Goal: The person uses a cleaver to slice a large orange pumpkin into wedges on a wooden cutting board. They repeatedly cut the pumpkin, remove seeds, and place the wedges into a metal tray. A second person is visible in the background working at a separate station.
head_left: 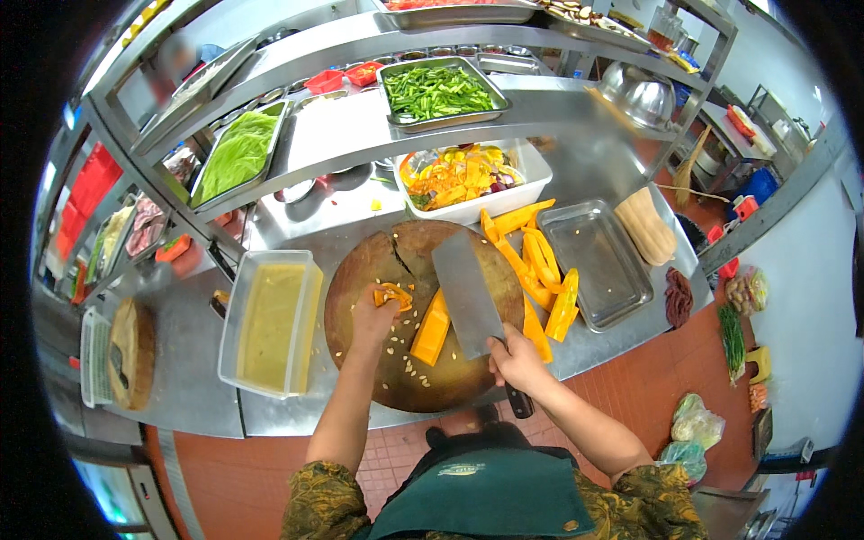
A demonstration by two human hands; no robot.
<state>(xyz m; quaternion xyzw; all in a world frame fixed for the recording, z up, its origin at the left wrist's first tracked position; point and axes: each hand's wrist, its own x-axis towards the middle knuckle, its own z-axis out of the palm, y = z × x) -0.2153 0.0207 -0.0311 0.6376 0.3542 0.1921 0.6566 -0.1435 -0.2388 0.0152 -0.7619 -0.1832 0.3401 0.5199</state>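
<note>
On a round, cracked wooden chopping board [369, 261] lies a peeled orange piece of squash [433, 333], with pale seeds scattered around it. My right hand [519, 364] grips the dark handle of a cleaver [466, 292], whose broad blade lies over the board's right side, beside the squash. At the board's left, my left hand [371, 317] has its fingers closed around an orange clump of squash pulp [392, 295]. Several long orange squash pieces [543, 256] lie to the right of the board, some touching its edge.
Left of the board stands a clear tub [274, 324] of yellowish liquid. Behind it is a white bin [468, 211] of vegetable scraps. A metal tray [596, 261] and a whole butternut squash [645, 227] are at right. Overhead shelving holds trays of cut green vegetables [441, 93] and lettuce [238, 155].
</note>
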